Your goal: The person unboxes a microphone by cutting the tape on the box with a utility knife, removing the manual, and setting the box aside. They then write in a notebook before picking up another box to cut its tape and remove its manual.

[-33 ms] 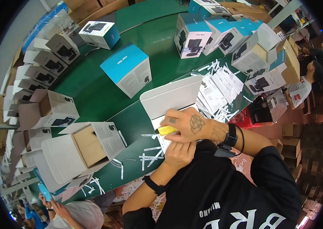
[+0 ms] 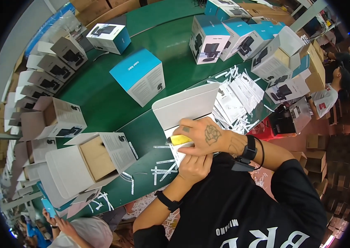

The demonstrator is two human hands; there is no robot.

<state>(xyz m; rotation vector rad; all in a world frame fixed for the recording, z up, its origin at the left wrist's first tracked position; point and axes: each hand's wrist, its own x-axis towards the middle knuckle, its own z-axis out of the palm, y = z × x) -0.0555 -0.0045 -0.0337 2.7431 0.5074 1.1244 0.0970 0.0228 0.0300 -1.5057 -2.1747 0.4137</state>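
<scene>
Well, right hand (image 2: pixel 209 134) clasps yellow tool (image 2: pixel 181 139) at open box (image 2: pixel 184 106); left hand (image 2: pixel 194 167), grasp unclear, probably steadies box.

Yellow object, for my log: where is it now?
Near the head view's centre, the yellow object is in the right hand, at the open white box.
</scene>
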